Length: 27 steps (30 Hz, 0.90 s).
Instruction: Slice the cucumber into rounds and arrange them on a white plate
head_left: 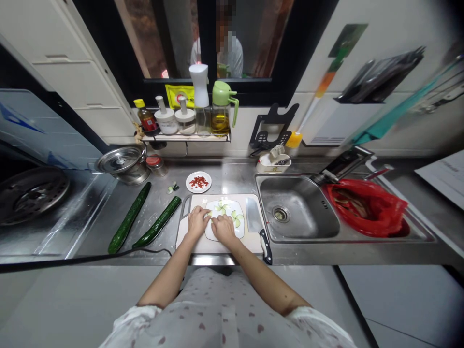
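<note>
On a cutting board (183, 237) lies a white plate (235, 234) with thin cucumber slices (237, 218) fanned out like petals in separate clusters. My left hand (198, 221) is at the plate's left edge, its fingers pinched together by a bit of pale green cucumber. Close beside it, my right hand (223, 228) reaches over the plate's near side with bent fingers pressed together; what they hold, if anything, is hidden. A kitchen knife (255, 216) rests along the board's right side, its black handle toward me.
Two cucumbers (131, 217) lie left of the board. Behind it are a small dish (198, 182) of red pieces and cucumber scraps (173, 187). A sink (297, 208) with a red bag (366, 208) is to the right. Bottles stand on a rack (186, 137); a pot (125, 164) stands back left.
</note>
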Each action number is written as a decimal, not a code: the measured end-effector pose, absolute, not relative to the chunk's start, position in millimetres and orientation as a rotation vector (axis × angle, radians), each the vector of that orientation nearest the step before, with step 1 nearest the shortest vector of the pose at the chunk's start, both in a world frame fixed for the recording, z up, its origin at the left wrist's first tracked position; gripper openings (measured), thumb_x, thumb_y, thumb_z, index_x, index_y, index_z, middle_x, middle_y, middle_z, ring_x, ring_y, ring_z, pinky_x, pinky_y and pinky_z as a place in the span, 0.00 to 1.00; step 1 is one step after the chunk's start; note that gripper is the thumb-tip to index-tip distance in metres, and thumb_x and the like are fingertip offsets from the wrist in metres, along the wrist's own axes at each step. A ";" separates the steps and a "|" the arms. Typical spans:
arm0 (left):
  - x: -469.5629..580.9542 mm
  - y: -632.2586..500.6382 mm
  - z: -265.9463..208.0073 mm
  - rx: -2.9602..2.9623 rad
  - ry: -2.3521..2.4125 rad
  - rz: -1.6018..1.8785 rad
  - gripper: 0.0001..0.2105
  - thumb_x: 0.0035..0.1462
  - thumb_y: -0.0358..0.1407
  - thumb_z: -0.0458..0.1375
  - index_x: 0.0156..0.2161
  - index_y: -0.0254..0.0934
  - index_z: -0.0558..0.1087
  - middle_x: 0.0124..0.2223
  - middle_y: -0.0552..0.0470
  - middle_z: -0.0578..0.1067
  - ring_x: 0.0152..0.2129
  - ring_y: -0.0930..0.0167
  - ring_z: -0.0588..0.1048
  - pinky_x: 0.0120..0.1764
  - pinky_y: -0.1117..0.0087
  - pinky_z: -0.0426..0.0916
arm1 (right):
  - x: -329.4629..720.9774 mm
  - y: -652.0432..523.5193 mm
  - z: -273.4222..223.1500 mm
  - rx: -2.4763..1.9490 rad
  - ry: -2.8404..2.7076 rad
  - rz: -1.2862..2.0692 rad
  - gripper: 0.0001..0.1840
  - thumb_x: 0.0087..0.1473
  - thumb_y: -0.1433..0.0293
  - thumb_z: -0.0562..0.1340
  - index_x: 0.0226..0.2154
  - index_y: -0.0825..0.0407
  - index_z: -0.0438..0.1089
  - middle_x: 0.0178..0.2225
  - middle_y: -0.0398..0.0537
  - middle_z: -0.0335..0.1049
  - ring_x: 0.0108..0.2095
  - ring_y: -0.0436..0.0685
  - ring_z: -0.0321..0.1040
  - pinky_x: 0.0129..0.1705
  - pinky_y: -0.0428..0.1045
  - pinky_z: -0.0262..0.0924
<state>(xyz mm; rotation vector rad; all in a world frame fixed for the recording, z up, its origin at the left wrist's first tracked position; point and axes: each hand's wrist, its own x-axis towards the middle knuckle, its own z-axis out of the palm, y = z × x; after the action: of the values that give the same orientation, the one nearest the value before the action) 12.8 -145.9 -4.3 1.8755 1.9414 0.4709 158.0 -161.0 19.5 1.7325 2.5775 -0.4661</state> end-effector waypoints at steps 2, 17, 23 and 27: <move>12.8 -146.0 -4.4 1.867 1.939 0.469 0.12 0.57 0.39 0.56 0.46 0.44 0.75 0.43 0.48 0.69 0.45 0.66 0.67 0.49 0.63 0.57 | 158.1 -161.2 20.0 1.733 2.579 -0.469 0.18 0.61 0.67 0.50 0.45 0.54 0.71 0.41 0.56 0.71 0.46 0.61 0.60 0.47 0.54 0.46; 16.9 -146.8 -6.9 1.833 1.951 0.496 0.13 0.57 0.40 0.56 0.46 0.44 0.75 0.42 0.48 0.69 0.44 0.66 0.68 0.48 0.64 0.57 | 160.6 -159.6 20.0 1.739 2.589 -0.478 0.16 0.60 0.67 0.51 0.44 0.53 0.71 0.40 0.55 0.71 0.45 0.61 0.60 0.48 0.54 0.46; 19.4 -152.4 -8.0 1.728 2.028 0.624 0.16 0.56 0.40 0.55 0.50 0.43 0.73 0.44 0.47 0.70 0.45 0.64 0.69 0.49 0.63 0.59 | 164.3 -157.2 24.3 1.842 2.586 -0.507 0.16 0.60 0.66 0.51 0.44 0.51 0.71 0.39 0.53 0.72 0.44 0.60 0.62 0.46 0.52 0.47; 10.2 -155.7 -6.2 1.561 2.215 0.657 0.16 0.57 0.40 0.53 0.51 0.43 0.71 0.47 0.44 0.71 0.46 0.61 0.69 0.49 0.59 0.59 | 177.4 -161.2 31.1 1.982 2.562 -0.561 0.17 0.61 0.65 0.52 0.46 0.49 0.71 0.41 0.51 0.72 0.44 0.59 0.62 0.45 0.50 0.47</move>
<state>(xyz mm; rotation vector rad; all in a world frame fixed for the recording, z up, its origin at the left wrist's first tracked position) 10.2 -155.7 -6.2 1.5608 2.2149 0.6568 177.4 -161.2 31.1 1.9824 2.5617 -0.5614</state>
